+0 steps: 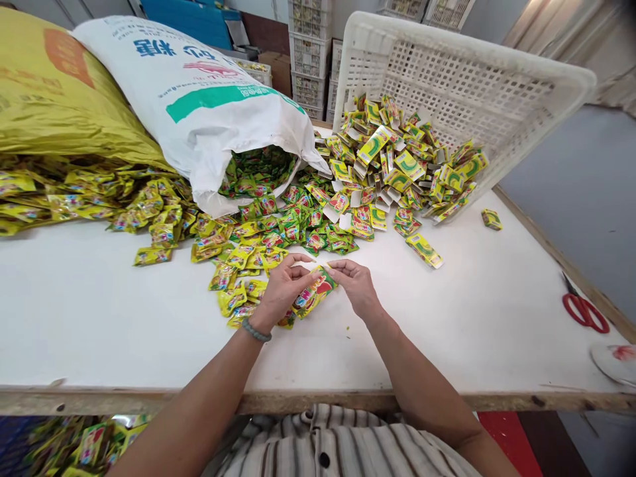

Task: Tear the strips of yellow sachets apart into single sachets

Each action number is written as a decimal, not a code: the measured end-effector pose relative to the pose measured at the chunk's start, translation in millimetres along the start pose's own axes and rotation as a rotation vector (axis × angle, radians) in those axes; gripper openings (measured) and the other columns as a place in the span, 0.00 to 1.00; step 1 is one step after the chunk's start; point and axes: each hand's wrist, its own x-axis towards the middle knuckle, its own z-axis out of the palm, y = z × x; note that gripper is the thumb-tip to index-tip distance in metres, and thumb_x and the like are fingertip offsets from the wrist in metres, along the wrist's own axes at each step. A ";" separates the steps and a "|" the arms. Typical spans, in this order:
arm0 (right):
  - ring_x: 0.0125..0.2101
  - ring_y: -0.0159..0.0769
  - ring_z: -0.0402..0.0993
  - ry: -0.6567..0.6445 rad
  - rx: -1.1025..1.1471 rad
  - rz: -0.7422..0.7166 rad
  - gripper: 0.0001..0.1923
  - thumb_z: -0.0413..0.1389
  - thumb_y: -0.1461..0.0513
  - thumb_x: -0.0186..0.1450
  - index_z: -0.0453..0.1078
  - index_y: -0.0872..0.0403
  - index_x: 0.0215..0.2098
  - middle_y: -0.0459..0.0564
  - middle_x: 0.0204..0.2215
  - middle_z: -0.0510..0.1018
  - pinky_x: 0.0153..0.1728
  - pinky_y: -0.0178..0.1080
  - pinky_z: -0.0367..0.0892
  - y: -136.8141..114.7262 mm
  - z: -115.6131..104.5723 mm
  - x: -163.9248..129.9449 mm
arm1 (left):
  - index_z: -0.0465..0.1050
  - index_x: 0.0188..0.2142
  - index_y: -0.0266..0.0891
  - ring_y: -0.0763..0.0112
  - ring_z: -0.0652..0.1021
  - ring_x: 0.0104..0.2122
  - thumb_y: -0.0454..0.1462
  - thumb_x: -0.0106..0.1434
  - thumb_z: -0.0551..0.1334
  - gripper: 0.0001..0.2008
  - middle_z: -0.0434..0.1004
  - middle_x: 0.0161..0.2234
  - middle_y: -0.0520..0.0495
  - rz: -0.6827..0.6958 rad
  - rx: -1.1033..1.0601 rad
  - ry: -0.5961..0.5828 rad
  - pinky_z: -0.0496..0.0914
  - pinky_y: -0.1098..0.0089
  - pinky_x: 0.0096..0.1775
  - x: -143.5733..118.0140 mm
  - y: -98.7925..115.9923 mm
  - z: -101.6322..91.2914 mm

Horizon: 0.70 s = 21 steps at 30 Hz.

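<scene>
Between my two hands is a small printed candy box (315,291), green, red and yellow, tilted over the white table. My left hand (287,286), with a grey-green band at the wrist, pinches its upper left side. At its top right corner, the fingers of my right hand (356,283) are pinched on the end of the box. Yellow candy packets (233,299) lie just left of and under my left hand. Beyond my fingertips spreads a heap of green candy packets (285,228).
A tipped white crate (447,79) spills small open boxes (397,159) at the back right. Left of it lie an open white sack (209,93) and a yellow sack (59,99). Red-handled scissors (585,313) rest near the right edge. Filled boxes (94,444) sit below the table at left.
</scene>
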 end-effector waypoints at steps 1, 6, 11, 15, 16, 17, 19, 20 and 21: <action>0.28 0.33 0.75 -0.002 0.005 0.016 0.15 0.68 0.54 0.49 0.76 0.54 0.31 0.46 0.26 0.80 0.33 0.38 0.70 -0.5 -1.7 0.3 | 0.66 0.43 0.40 0.78 0.67 0.18 0.44 0.50 0.72 0.25 0.72 0.22 0.56 0.001 -0.001 -0.011 0.57 0.78 0.21 -0.1 -0.1 -1.0; 0.26 0.33 0.72 -0.078 -0.067 0.043 0.12 0.69 0.55 0.47 0.78 0.53 0.26 0.45 0.25 0.80 0.32 0.38 0.68 -5.8 -10.6 1.1 | 0.68 0.41 0.38 0.75 0.71 0.20 0.43 0.49 0.73 0.24 0.73 0.22 0.54 0.012 -0.015 -0.026 0.60 0.77 0.22 -0.7 -0.9 -5.2; 0.27 0.34 0.72 -0.121 -0.054 0.035 0.13 0.63 0.52 0.55 0.78 0.53 0.28 0.46 0.25 0.79 0.32 0.39 0.68 -6.6 -8.3 -4.7 | 0.68 0.40 0.38 0.72 0.74 0.21 0.45 0.45 0.74 0.26 0.76 0.23 0.52 -0.049 -0.153 0.007 0.66 0.74 0.24 -3.0 7.5 -1.8; 0.35 0.38 0.74 -0.002 -0.324 -0.282 0.10 0.60 0.55 0.59 0.79 0.50 0.36 0.48 0.33 0.81 0.40 0.42 0.69 -1.3 6.9 -14.1 | 0.68 0.38 0.38 0.72 0.73 0.20 0.45 0.44 0.75 0.26 0.75 0.22 0.53 -0.042 -0.197 0.047 0.67 0.74 0.24 -3.6 11.2 -1.7; 0.37 0.39 0.74 0.025 -0.404 -0.361 0.09 0.60 0.57 0.59 0.78 0.49 0.37 0.49 0.35 0.81 0.41 0.43 0.69 0.6 10.3 -15.9 | 0.68 0.38 0.38 0.72 0.73 0.20 0.45 0.44 0.75 0.26 0.75 0.22 0.53 -0.040 -0.195 0.051 0.67 0.74 0.24 -3.5 10.6 -2.5; 0.37 0.39 0.74 0.045 -0.469 -0.420 0.09 0.60 0.58 0.59 0.78 0.49 0.37 0.49 0.36 0.81 0.42 0.43 0.69 2.7 13.0 -17.2 | 0.68 0.38 0.38 0.73 0.73 0.20 0.46 0.44 0.75 0.26 0.74 0.22 0.54 -0.039 -0.191 0.053 0.67 0.74 0.24 -3.3 9.6 -3.2; 0.36 0.39 0.74 0.060 -0.522 -0.461 0.08 0.59 0.58 0.60 0.78 0.49 0.36 0.50 0.35 0.81 0.40 0.43 0.69 6.8 15.9 -18.7 | 0.68 0.39 0.39 0.75 0.71 0.19 0.46 0.46 0.74 0.26 0.72 0.21 0.55 -0.044 -0.170 0.047 0.65 0.75 0.23 -3.0 6.9 -3.8; 0.35 0.38 0.74 0.056 -0.522 -0.444 0.07 0.58 0.58 0.61 0.78 0.49 0.35 0.49 0.33 0.81 0.39 0.42 0.70 8.6 16.0 -18.9 | 0.68 0.41 0.39 0.76 0.70 0.18 0.46 0.47 0.73 0.25 0.71 0.20 0.56 -0.049 -0.151 0.033 0.63 0.76 0.22 -3.0 5.6 -3.5; 0.34 0.38 0.74 0.052 -0.516 -0.417 0.07 0.57 0.57 0.62 0.78 0.49 0.33 0.48 0.31 0.80 0.37 0.41 0.70 10.1 15.2 -18.5 | 0.68 0.42 0.39 0.77 0.68 0.17 0.46 0.49 0.73 0.25 0.69 0.19 0.57 -0.058 -0.126 0.013 0.61 0.77 0.21 -3.0 4.5 -2.8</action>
